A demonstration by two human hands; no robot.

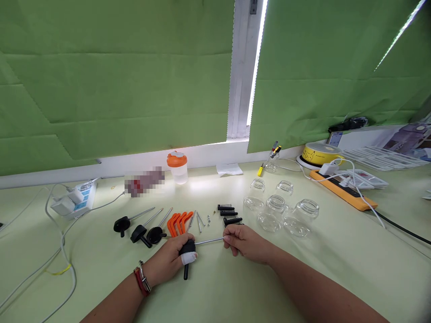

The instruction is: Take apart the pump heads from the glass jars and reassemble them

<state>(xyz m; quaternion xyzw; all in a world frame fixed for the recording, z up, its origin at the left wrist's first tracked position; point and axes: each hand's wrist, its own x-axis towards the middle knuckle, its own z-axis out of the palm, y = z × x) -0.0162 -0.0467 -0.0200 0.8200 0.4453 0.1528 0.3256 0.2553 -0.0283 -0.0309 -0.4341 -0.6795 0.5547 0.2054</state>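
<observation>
- Black fitting (pixel 189 246) with a slim metal rod (pixel 209 241) running out of it, held just above the table's near middle, between the person's two hands; the rod points right, the fitting's black peg towards the person.
- The left hand (pixel 172 255) is wrapped round the fitting, its white-bandaged thumb on the near side, presumably because the wide body gives a steady hold.
- The right hand (pixel 242 242) pinches the rod's far end between thumb and fingers, a light grip that would suit guiding or turning something so thin.
- Both forearms slant in from the near edge and meet in front of the body; the left palm faces inward, the right shows its back.
- Just beyond lie orange levers (pixel 173 224), loose rods (pixel 200 222) and black spring pieces (pixel 229 213), grouped by kind, likely for easy picking.
- Three similar fittings with rods (pixel 138 233) lie in a row to the left.
- Clear glass jars (pixel 275 213) stand together to the right, apparently out of the hands' way.
</observation>
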